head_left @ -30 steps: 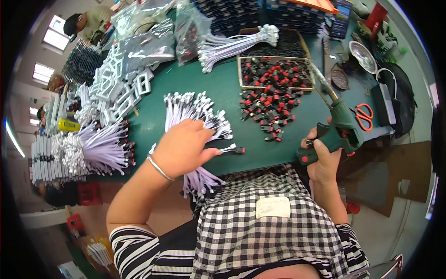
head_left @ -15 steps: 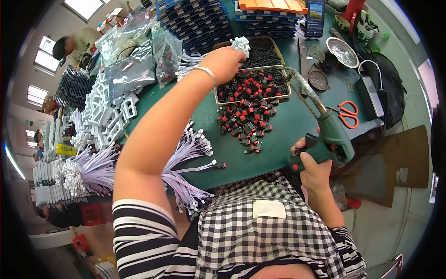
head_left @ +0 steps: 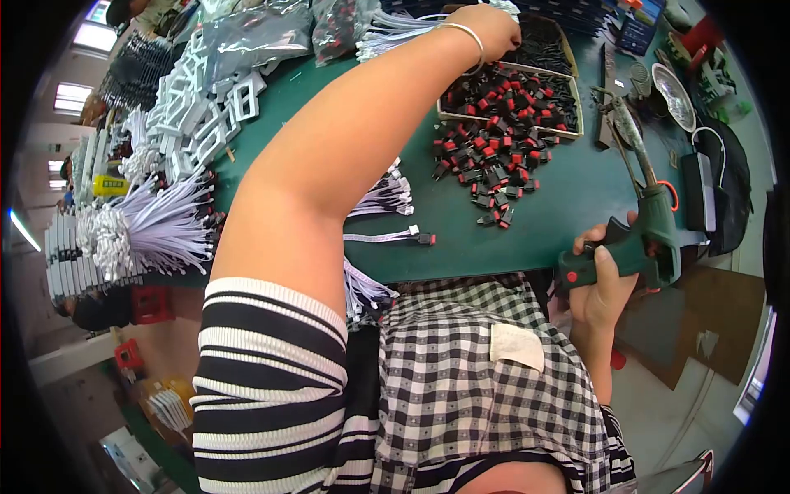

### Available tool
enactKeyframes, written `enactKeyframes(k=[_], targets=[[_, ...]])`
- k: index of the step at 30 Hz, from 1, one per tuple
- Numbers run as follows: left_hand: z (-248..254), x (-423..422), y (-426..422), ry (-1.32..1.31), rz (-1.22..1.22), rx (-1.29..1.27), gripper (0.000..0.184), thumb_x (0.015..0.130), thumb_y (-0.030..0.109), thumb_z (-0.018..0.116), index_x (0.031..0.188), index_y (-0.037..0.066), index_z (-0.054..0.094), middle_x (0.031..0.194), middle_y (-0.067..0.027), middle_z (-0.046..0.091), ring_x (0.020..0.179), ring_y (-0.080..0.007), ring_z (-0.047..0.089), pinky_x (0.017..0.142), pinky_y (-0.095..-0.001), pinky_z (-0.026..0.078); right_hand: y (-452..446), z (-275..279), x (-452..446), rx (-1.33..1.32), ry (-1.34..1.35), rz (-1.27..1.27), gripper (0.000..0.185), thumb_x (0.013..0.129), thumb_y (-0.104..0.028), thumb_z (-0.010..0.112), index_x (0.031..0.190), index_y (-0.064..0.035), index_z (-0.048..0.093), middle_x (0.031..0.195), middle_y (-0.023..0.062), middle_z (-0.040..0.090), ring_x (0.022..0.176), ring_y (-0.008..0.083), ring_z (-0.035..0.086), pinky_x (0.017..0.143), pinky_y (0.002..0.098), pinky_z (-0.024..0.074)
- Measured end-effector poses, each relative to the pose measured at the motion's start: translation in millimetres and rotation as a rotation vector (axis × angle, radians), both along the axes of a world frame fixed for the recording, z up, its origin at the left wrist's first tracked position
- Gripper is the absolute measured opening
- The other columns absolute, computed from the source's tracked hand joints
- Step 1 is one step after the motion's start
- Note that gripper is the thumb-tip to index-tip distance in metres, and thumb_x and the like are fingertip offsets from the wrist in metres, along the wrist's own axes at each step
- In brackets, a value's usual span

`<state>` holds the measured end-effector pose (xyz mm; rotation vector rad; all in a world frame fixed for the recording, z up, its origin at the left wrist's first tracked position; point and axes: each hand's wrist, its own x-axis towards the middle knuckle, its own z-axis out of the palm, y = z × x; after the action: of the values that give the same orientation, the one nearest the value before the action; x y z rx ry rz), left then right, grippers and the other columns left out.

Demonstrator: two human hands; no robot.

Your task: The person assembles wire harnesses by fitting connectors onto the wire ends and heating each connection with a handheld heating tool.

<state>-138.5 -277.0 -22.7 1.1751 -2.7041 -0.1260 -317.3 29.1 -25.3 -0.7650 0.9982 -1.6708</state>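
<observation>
My left hand (head_left: 487, 31) reaches to the far side of the bench, closed around a bundle of white cables (head_left: 399, 34) with white connector ends at its fingers. Right below it lies a cardboard tray (head_left: 579, 111) of black-and-red switches (head_left: 498, 148), several spilled over its near edge. My right hand (head_left: 605, 288) is wrapped round the handle of a green soldering gun (head_left: 654, 218), its thumb near the black trigger. The gun's long metal barrel points up and away, its tip to the right of the tray. One cable with a switch (head_left: 425, 240) on its end lies on the bench.
White plastic frames (head_left: 193, 107) and plastic bags (head_left: 255, 37) are heaped at the left, beside bundled cables (head_left: 164, 222). A box of small black parts (head_left: 543, 45) stands behind the switches. At the right are a metal dish (head_left: 673, 95) and a grey power box (head_left: 699, 193).
The whole view has shifted, so the bench sits higher and further right. My left hand has moved slightly further back over the parts. The soldering gun's tip has moved off the tray's right edge.
</observation>
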Motion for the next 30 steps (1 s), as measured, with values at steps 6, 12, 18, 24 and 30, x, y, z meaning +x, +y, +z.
enactKeyframes(k=[6,12,18,24,30], targets=[[43.0,0.8,35.1,-0.094,0.170,0.079,0.026,0.073,0.031,0.066,0.085,0.008,0.068,0.088,-0.0144,0.065,0.085,-0.0295,0.062,0.074,-0.0394,0.049,3.8,3.3,6.4,0.011,0.000,-0.004,0.061,0.075,0.002,0.056,0.130,-0.0035,0.030,0.090,0.0124,0.054,0.081,0.0200,0.052,0.072,0.0353,0.0442],[33.0,16.1,33.0,0.051,0.120,0.038,0.028,0.071,0.030,0.068,0.086,0.007,0.068,0.090,-0.0155,0.065,0.087,-0.0297,0.062,0.074,-0.0387,0.049,3.3,3.2,4.7,0.029,0.041,-0.016,0.060,0.075,0.002,0.057,0.129,-0.0030,0.032,0.093,0.0129,0.055,0.080,0.0195,0.053,0.072,0.0334,0.0452],[62.7,44.4,162.9,0.730,0.004,0.672,0.018,0.077,0.008,0.061,0.093,0.001,0.059,0.074,-0.0050,0.063,0.061,-0.0099,0.058,0.056,-0.0242,0.048,-2.1,9.8,24.7,0.097,0.066,0.050,0.050,0.074,0.006,0.056,0.121,-0.0001,0.040,0.091,0.0113,0.058,0.077,0.0174,0.056,0.069,0.0291,0.0469],[62.1,64.4,269.2,1.005,0.387,1.264,0.011,0.085,0.010,0.058,0.089,0.001,0.053,0.079,-0.0059,0.060,0.067,-0.0105,0.058,0.059,-0.0220,0.047,-10.6,24.4,62.8,0.176,0.183,0.311,0.017,0.076,-0.001,0.062,0.092,-0.0029,0.057,0.084,0.0007,0.058,0.075,0.0092,0.055,0.067,0.0245,0.0450],[37.8,76.5,292.9,1.156,0.383,1.066,0.014,0.083,0.010,0.063,0.088,0.002,0.053,0.078,-0.0038,0.058,0.067,-0.0089,0.056,0.060,-0.0208,0.046,-2.9,31.5,81.0,0.119,0.300,0.492,0.016,0.078,-0.003,0.061,0.093,-0.0029,0.056,0.087,0.0006,0.056,0.079,0.0071,0.052,0.070,0.0225,0.0429]])
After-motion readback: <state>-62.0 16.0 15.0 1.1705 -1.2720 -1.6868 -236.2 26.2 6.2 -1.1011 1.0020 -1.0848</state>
